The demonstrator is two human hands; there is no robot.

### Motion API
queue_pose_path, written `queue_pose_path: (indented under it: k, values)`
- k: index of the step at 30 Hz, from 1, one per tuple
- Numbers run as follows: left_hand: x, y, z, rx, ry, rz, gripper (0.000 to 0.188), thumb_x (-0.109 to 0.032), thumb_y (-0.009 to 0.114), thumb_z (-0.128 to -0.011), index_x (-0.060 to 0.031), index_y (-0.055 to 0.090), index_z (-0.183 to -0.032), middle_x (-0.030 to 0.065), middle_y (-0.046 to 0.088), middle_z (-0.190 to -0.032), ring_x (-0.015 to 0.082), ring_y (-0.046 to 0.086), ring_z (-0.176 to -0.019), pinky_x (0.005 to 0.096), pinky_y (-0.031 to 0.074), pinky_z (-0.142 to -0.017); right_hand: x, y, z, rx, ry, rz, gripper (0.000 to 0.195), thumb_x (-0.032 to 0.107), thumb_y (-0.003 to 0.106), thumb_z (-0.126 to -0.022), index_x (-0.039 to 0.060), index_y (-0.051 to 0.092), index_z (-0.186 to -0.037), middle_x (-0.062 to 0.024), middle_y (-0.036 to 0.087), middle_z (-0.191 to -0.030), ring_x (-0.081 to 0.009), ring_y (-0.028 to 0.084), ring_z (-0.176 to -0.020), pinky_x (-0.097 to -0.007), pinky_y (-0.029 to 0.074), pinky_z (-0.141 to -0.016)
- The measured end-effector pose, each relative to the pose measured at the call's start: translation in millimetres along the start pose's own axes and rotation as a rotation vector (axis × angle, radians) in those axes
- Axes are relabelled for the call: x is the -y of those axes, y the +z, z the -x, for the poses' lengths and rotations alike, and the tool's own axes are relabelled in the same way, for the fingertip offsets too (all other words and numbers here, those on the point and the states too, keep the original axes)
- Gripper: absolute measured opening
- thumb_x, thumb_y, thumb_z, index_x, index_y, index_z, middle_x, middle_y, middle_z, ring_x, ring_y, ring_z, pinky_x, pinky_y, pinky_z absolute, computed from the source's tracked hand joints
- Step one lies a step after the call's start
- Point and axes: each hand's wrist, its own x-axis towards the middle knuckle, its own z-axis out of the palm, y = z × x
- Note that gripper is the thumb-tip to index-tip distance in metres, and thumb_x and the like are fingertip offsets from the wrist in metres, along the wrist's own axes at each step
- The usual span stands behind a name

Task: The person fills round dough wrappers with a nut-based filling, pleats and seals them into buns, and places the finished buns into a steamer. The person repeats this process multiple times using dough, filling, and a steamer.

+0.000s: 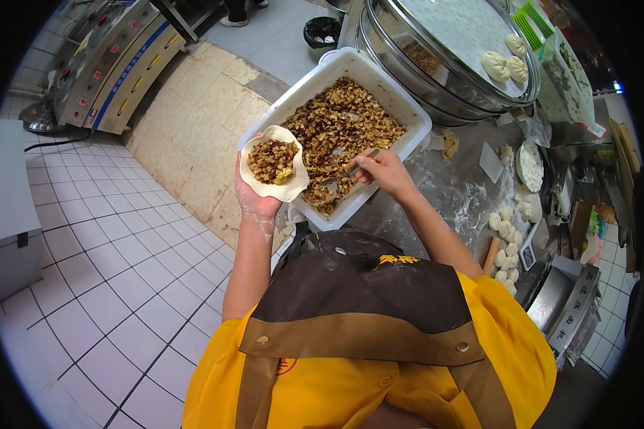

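On the palm of my left hand [255, 202] lies a round dough wrapper [265, 190], its edge wavy, with a mound of chopped brown filling [272, 161] in its middle. My right hand [382, 170] grips the handle of a metal spoon [354, 170]. The spoon's bowl is low in the filling of a white plastic tub [422, 120], partly hidden by the food. The tub stands just right of the wrapper and holds a broad layer of the same chopped filling [338, 115].
Beyond the tub are stacked metal steamers [445, 102] with several pleated buns [496, 66] on top. Dough pieces [507, 257], a rolling pin [492, 256], a white scraper [491, 162] and a bowl of flour [530, 166] lie on the floured table [434, 187]. Another person's shoe [234, 22] shows at the top.
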Motion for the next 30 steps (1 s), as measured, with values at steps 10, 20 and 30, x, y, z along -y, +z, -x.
queue_pose_path:
  k: [10, 20, 30]
  values:
    - [13, 5, -7, 0.036, -0.060, 0.046, 0.053, -0.044, 0.036, -0.105, -0.0068, 0.054, -0.140, 0.0156, 0.057, -0.142, 0.0379, 0.053, -0.132, 0.0582, 0.039, -0.113, 101, 10, 64, -0.203, -0.700, 0.038, 0.018, 0.009, 0.064, -0.098, -0.0020, 0.072, -0.110, -0.0094, 0.073, -0.091, -0.0173, 0.067, -0.077, -0.0287, 0.054, -0.072]
    - [26, 23, -12, 0.088, -0.089, 0.092, 0.052, -0.042, 0.036, -0.106, -0.0050, 0.055, -0.137, 0.0145, 0.058, -0.140, 0.0361, 0.054, -0.130, 0.0559, 0.041, -0.113, 113, 31, 66, -0.263, -1.144, 0.448, 0.020, 0.001, 0.071, -0.089, 0.0013, 0.072, -0.109, -0.0114, 0.072, -0.096, -0.0264, 0.068, -0.084, -0.0345, 0.053, -0.073]
    - [27, 46, -11, 0.028, -0.057, 0.062, 0.052, -0.044, 0.035, -0.107, -0.0074, 0.056, -0.137, 0.0143, 0.059, -0.140, 0.0361, 0.055, -0.128, 0.0556, 0.042, -0.111, 31, -1, 25, -0.498, -0.283, -0.076, 0.024, 0.016, 0.064, -0.100, -0.0012, 0.071, -0.115, -0.0062, 0.072, -0.085, -0.0100, 0.065, -0.074, -0.0245, 0.053, -0.071]
